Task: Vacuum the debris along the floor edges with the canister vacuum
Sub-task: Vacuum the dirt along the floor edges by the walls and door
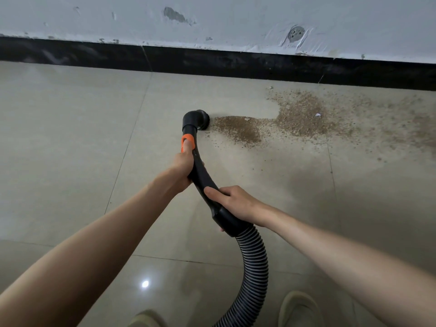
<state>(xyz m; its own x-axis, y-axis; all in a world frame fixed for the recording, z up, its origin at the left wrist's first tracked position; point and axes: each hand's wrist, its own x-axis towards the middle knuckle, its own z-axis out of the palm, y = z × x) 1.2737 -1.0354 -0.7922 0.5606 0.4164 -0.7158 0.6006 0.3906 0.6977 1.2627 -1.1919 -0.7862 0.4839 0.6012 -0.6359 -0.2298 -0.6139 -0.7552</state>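
A black curved vacuum wand [200, 175] ends in a round brush nozzle [201, 120] set on the floor at the left tip of a brown debris patch [238, 128]. More gritty debris [304, 114] spreads rightward toward the black skirting. My left hand [182, 168] grips the wand just below its orange collar [187, 142], thumb on the orange part. My right hand [232, 201] grips the wand's lower end, where the ribbed hose [253, 260] joins. The canister is out of view.
Beige floor tiles [70, 138] run up to a black skirting board [212, 60] under a scuffed white wall [236, 20]. The hose curls down between my two shoes [298, 308] at the bottom edge. A small white scrap [317, 115] lies in the debris.
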